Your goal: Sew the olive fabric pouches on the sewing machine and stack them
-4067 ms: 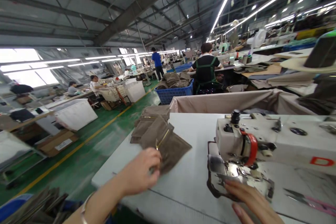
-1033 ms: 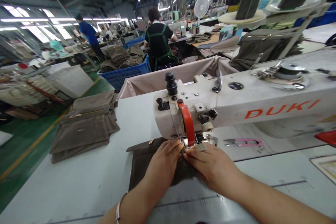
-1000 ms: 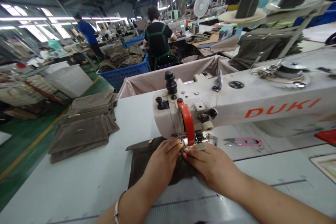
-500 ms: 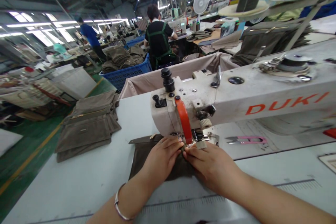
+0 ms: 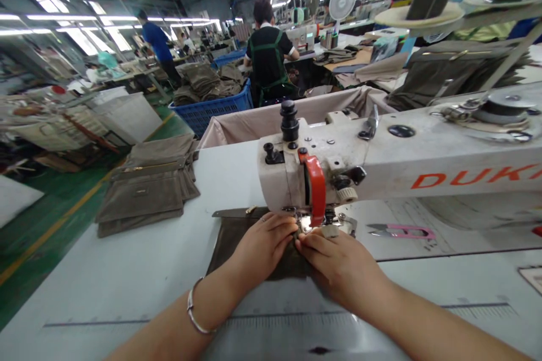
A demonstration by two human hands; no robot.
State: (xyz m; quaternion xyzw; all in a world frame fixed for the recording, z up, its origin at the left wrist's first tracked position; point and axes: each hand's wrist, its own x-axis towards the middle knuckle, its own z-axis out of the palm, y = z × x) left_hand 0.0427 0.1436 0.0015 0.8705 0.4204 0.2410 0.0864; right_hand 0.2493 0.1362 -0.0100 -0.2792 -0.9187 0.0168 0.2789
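Note:
A dark olive-brown fabric piece (image 5: 231, 242) with a zipper along its far edge lies under the head of a white sewing machine (image 5: 381, 152). My left hand (image 5: 262, 242) presses on the fabric just left of the needle area, its fingertips pinched at the edge. My right hand (image 5: 339, 259) grips the fabric from the other side, close beneath the presser foot. Both sets of fingertips nearly meet there. The red guard (image 5: 317, 189) curves down right above them. My hands and the machine head hide the stitching point and part of the fabric.
Pink-handled thread snips (image 5: 402, 231) lie on the machine bed. A stack of brown pouches (image 5: 146, 197) sits at the table's left edge. Behind are a pink cloth-lined bin (image 5: 228, 131), a blue crate (image 5: 207, 111) of pieces and a seated co-worker (image 5: 269, 56). A printed ruler (image 5: 292, 320) runs along the front.
The camera view has shifted, so the machine and background sit further right. My hands stay at the machine's foot, still on the fabric, with little visible movement.

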